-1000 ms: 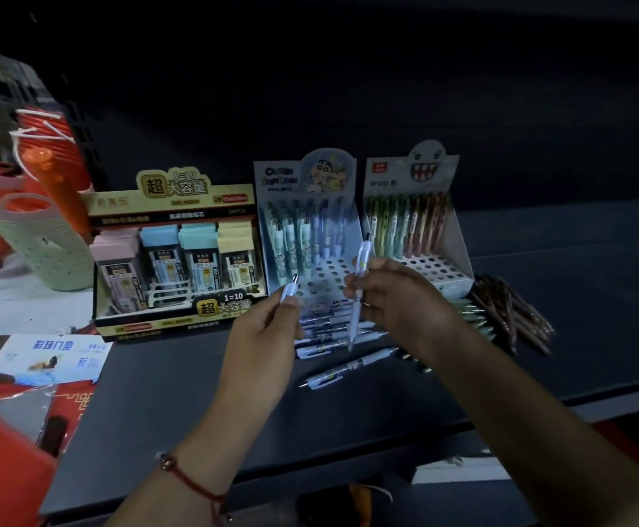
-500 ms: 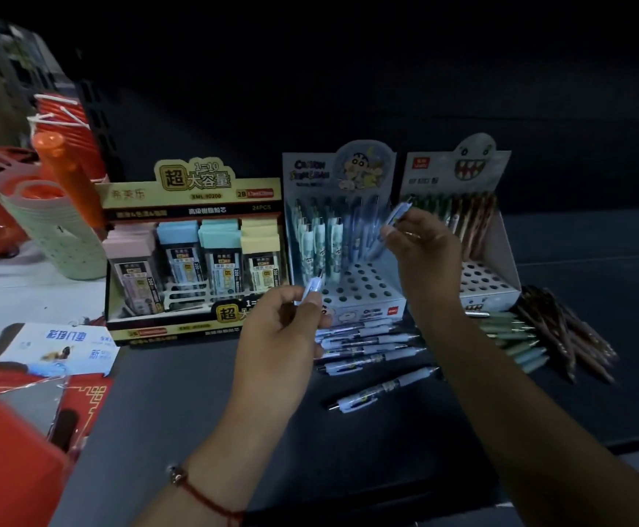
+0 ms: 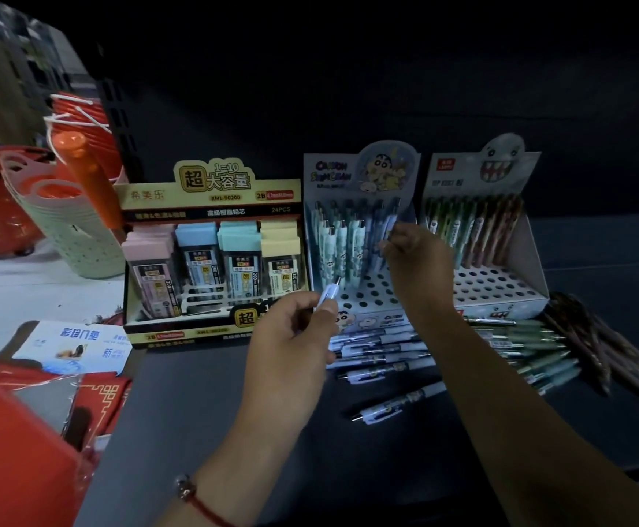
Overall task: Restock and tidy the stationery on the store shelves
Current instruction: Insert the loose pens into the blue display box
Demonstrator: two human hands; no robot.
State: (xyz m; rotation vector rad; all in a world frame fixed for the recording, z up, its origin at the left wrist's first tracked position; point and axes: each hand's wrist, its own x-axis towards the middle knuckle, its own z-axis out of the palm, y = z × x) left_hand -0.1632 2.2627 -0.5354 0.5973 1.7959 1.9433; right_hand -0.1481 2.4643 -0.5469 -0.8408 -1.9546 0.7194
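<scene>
A cartoon pen display box (image 3: 363,298) stands on the dark shelf (image 3: 196,405), its back rows filled with pale blue pens. My right hand (image 3: 415,256) is up at the box's right side, fingers pinched on a blue pen (image 3: 388,228) that stands among the others. My left hand (image 3: 295,336) hovers in front of the box, shut on another blue pen (image 3: 329,294) whose tip points up. Several loose blue pens (image 3: 378,351) lie on the shelf in front of the box, one more (image 3: 397,403) nearer me.
A lead-refill display box (image 3: 211,260) stands left of the pen box, a ghost-topped pen box (image 3: 500,260) to its right. Loose green and brown pens (image 3: 576,348) lie at right. Stacked baskets (image 3: 66,230) and red packets (image 3: 44,393) sit at left.
My right hand has carried its pen from in front of the box up to the back rows and lowered it among the standing pens. My left hand stayed put with its pen.
</scene>
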